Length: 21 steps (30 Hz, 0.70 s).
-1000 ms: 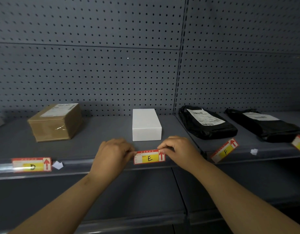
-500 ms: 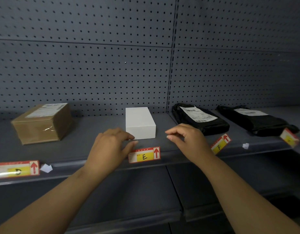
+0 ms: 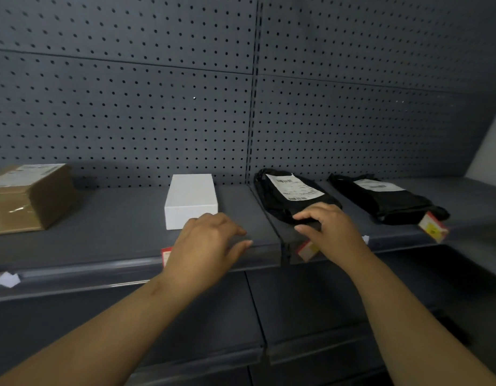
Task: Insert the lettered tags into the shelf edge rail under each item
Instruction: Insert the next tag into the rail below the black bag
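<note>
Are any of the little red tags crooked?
Yes. The tag under the right hand, below the nearer black bag, sits tilted instead of flat in the shelf rail. The far-right tag also sticks out at an angle.
</note>
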Each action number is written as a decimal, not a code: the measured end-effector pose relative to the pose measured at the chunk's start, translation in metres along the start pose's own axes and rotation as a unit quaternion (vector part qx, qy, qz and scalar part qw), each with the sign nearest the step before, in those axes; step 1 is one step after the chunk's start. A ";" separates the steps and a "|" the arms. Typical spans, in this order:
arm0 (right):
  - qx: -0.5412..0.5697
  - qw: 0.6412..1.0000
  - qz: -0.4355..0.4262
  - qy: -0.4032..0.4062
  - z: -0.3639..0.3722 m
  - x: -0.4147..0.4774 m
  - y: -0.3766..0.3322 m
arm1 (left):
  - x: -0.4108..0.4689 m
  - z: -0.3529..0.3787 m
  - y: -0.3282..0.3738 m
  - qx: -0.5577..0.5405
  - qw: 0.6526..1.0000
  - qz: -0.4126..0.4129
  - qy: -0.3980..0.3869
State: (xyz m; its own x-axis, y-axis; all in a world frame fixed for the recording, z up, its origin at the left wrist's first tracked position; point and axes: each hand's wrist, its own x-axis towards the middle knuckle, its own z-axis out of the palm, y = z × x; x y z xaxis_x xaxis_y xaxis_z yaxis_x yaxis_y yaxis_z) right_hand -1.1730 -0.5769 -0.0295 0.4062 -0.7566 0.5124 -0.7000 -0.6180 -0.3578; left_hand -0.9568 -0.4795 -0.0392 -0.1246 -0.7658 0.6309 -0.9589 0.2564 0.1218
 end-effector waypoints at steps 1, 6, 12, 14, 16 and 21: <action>-0.006 1.000 0.005 -0.021 -0.004 0.000 0.007 | 0.004 0.004 0.008 0.001 1.000 0.001 -0.003; -0.009 0.997 0.015 -0.081 -0.024 -0.002 0.036 | 0.021 0.025 0.042 0.010 1.000 0.010 -0.016; 0.006 0.994 0.007 -0.112 -0.036 0.002 0.055 | 0.035 0.053 0.071 0.038 0.999 0.012 -0.026; 0.003 0.994 0.010 -0.108 -0.036 0.003 0.059 | 0.038 0.060 0.077 0.043 0.999 0.012 -0.025; 0.006 0.994 0.015 -0.106 -0.036 0.003 0.064 | 0.040 0.066 0.081 0.044 0.999 0.004 -0.025; 0.033 0.995 0.023 -0.095 -0.033 0.001 0.071 | 0.042 0.075 0.087 0.039 0.999 -0.009 -0.023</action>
State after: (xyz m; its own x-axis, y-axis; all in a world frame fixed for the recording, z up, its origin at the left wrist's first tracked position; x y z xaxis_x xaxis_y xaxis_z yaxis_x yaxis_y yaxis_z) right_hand -1.2416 -0.6141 -0.0283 0.4825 -0.8070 0.3405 -0.6823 -0.5901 -0.4316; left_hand -1.0649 -0.5338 -0.0592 -0.1162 -0.7971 0.5926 -0.9780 0.1959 0.0717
